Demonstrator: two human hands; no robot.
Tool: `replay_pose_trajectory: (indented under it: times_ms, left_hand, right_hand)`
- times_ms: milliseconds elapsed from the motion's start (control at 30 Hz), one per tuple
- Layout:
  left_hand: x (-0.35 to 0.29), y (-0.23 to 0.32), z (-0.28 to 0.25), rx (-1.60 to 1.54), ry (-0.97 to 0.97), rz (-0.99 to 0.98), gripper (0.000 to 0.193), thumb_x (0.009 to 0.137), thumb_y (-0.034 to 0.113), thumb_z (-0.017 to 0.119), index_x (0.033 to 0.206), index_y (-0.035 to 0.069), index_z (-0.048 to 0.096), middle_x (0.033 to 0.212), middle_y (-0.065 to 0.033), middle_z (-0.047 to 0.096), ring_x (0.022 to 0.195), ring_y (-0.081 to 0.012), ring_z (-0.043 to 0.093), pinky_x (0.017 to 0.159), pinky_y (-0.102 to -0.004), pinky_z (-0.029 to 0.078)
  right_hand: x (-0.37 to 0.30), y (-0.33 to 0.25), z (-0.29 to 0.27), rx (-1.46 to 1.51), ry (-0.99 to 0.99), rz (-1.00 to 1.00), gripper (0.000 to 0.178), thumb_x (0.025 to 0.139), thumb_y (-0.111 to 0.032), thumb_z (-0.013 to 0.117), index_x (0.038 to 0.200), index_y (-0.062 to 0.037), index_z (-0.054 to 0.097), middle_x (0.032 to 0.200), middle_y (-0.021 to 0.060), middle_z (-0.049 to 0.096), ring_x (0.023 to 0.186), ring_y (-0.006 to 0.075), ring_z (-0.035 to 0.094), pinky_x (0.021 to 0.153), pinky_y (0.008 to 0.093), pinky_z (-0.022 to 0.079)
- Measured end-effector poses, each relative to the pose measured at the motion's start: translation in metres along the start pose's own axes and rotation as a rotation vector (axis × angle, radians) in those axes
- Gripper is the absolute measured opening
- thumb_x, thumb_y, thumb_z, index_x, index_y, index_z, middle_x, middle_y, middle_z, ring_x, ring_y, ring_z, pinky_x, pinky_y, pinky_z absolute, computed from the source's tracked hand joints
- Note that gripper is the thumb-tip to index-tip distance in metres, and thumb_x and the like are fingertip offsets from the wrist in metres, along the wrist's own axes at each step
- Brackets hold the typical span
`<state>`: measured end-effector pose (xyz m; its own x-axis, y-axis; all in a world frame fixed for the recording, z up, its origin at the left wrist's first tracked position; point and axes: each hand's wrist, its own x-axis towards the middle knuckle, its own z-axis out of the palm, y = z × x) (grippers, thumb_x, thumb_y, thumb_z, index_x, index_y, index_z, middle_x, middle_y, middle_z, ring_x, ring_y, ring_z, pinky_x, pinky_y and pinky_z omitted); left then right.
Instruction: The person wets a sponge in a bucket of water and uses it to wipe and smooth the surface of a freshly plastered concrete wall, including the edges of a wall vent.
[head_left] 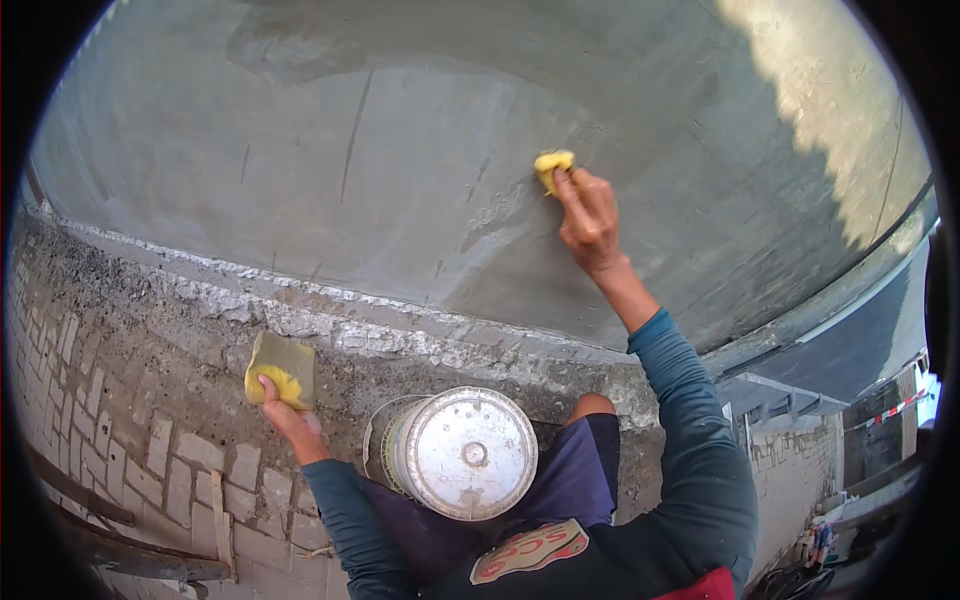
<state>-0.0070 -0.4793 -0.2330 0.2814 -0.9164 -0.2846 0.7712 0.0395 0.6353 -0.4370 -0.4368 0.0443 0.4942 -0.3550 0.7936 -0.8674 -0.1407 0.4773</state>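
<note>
My right hand (590, 215) pinches a small yellow sponge (552, 163) against a grey, damp-looking plastered wall (420, 140). Around it the plaster shows streaks and a few rough patches. Lower down at the left, my left hand (290, 415) grips a larger yellow sponge (283, 365) by its edge, away from the wall. A grey film coats most of that sponge's face, with bright yellow left along one part. Between my knees stands a round bucket (398, 450) with a whitish, splattered lid (478, 440) on top.
A crumbly white ledge (330, 318) runs along the wall's foot, with loose dirt in front. Paving bricks (190, 450) cover the ground at left, where a thin wooden strip (221, 525) and dark beams (130, 545) lie. Sunlight falls on the wall's upper right.
</note>
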Motion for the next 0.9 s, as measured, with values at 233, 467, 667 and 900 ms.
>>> replay_pose_trajectory:
  times_ms: [233, 467, 667, 900]
  left_hand:
    - [-0.024, 0.004, 0.01, -0.024, 0.107, -0.019, 0.052, 0.098, 0.038, 0.061, 0.134, 0.001, 0.051, 0.122, -0.0104, 0.063, 0.105, -0.0244, 0.064, 0.092, -0.0399, 0.053]
    - [-0.042, 0.012, 0.018, -0.043, 0.088, 0.001, 0.05, 0.098, 0.037, 0.062, 0.131, 0.002, 0.053, 0.12, -0.0098, 0.063, 0.106, -0.0251, 0.065, 0.091, -0.042, 0.054]
    - [-0.045, -0.019, 0.027, -0.117, -0.048, -0.134, 0.042, 0.101, 0.032, 0.056, 0.131, 0.002, 0.052, 0.126, -0.012, 0.062, 0.11, -0.0285, 0.064, 0.095, -0.0478, 0.053]
    - [-0.068, 0.023, 0.016, -0.067, 0.01, -0.026, 0.044, 0.1, 0.032, 0.058, 0.132, 0.002, 0.052, 0.123, -0.0107, 0.063, 0.11, -0.0269, 0.063, 0.095, -0.0448, 0.053]
  right_hand:
    - [-0.069, -0.056, 0.018, 0.4, -0.261, 0.086, 0.068, 0.063, 0.017, 0.065, 0.126, -0.0091, 0.067, 0.107, 0.0114, 0.061, 0.094, 0.0285, 0.061, 0.082, 0.0379, 0.052]
    - [0.08, 0.001, 0.021, -0.122, 0.301, 0.134, 0.051, 0.072, 0.01, 0.065, 0.122, 0.0022, 0.066, 0.103, 0.0125, 0.061, 0.092, 0.0277, 0.059, 0.079, 0.0372, 0.05]
    - [-0.123, -0.106, 0.087, 0.353, -0.706, -0.123, 0.042, 0.075, 0.003, 0.064, 0.117, 0.0034, 0.065, 0.106, 0.0082, 0.062, 0.096, 0.0231, 0.059, 0.077, 0.0354, 0.05]
    - [0.026, -0.022, -0.004, 0.075, 0.206, 0.274, 0.055, 0.07, 0.017, 0.065, 0.121, -0.0029, 0.069, 0.105, 0.0131, 0.062, 0.092, 0.0284, 0.06, 0.082, 0.0378, 0.05]
